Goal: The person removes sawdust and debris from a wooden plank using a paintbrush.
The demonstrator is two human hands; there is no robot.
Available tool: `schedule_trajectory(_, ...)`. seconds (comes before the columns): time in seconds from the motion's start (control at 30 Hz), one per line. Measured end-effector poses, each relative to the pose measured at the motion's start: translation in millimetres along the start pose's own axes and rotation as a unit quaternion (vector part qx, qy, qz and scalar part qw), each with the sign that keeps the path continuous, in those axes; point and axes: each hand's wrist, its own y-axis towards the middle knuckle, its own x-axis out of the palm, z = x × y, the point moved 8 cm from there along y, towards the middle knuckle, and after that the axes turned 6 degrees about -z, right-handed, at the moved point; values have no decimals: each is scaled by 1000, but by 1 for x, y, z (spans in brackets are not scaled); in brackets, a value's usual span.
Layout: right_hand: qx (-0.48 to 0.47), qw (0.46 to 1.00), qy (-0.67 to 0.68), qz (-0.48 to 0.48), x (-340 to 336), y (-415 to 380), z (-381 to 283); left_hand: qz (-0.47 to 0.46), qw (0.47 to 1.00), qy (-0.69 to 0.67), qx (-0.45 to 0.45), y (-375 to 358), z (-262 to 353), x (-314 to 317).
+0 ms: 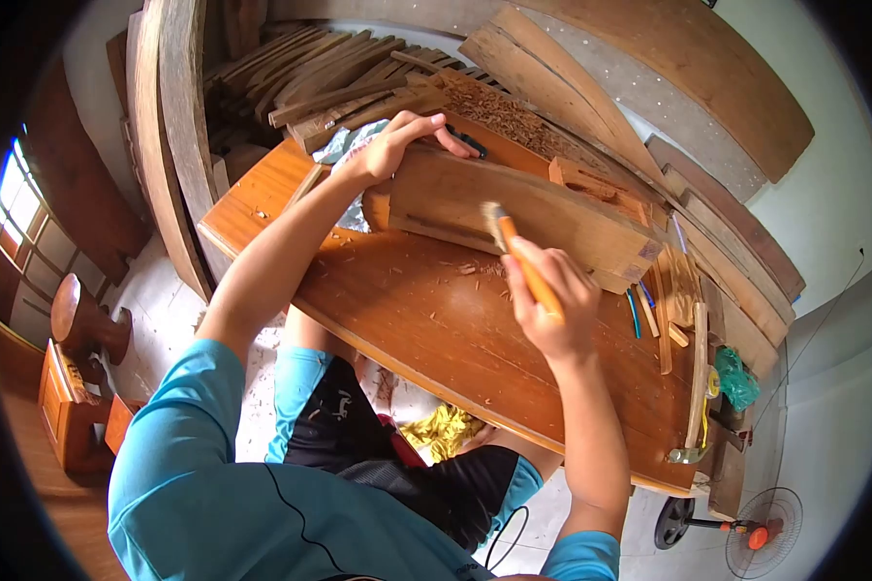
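Note:
A thick wooden block (523,208) stands on edge on the brown wooden table (426,329). My left hand (397,140) rests over the block's top left corner and grips it. My right hand (552,295) is closed around the orange handle of a paintbrush (513,247). The brush's pale bristles touch the block's front face near its middle. Wood shavings lie scattered on the table in front of the block.
Stacked planks (329,73) and long curved boards (591,97) lie behind the table. Sticks, a blue pen (632,312) and a mallet-like tool (696,387) lie at the table's right end. A floor fan (761,523) stands lower right, a wooden stool (82,320) at left.

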Motion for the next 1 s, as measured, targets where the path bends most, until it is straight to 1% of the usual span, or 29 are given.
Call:
schedule_trajectory(0.1, 59, 998, -15, 32, -25, -2, 17, 4, 1000, 5, -4, 0, 2, 2)
schedule_trajectory(0.2, 56, 995, -68, 53, -34, -4, 19, 2, 1000, 19, 3, 1, 2, 3)
schedule_trajectory(0.3, 33, 994, -107, 4, -14, 0, 2, 12, 999, 35, 8, 1, 1, 1)
schedule_trajectory(0.33, 36, 996, -86, -12, -3, -2, -2, 11, 1000, 27, 9, 1, 1, 1)
schedule_trajectory(0.37, 47, 994, -89, -53, 8, -3, -8, 9, 1000, 19, 10, 1, -1, 1)
schedule_trajectory(0.43, 34, 993, -71, -92, 28, -8, -15, 7, 1000, 17, 11, 1, -1, 3)
schedule_trajectory(0.5, 16, 992, -46, -117, 35, -6, -29, 5, 999, 31, 13, 1, 0, 1)
schedule_trajectory(0.57, -3, 991, 8, -136, 41, -5, -34, -2, 999, 28, 18, 2, 2, 1)
schedule_trajectory(0.67, -15, 992, 54, -117, 40, 0, -32, -4, 1000, 24, 17, 1, 4, 4)
schedule_trajectory(0.77, 13, 998, 29, -48, 15, 3, -16, -5, 1000, 25, 15, 2, 3, 3)
schedule_trajectory(0.83, 39, 999, 3, 14, -3, 0, 7, -4, 1000, 19, 9, 1, 0, 2)
schedule_trajectory(0.9, 71, 997, -24, 37, -22, -3, 22, 2, 1000, 11, -2, 1, -1, 2)
schedule_trajectory(1.0, 70, 987, -140, 40, -34, -1, 23, -8, 999, 36, 12, 1, 4, 3)
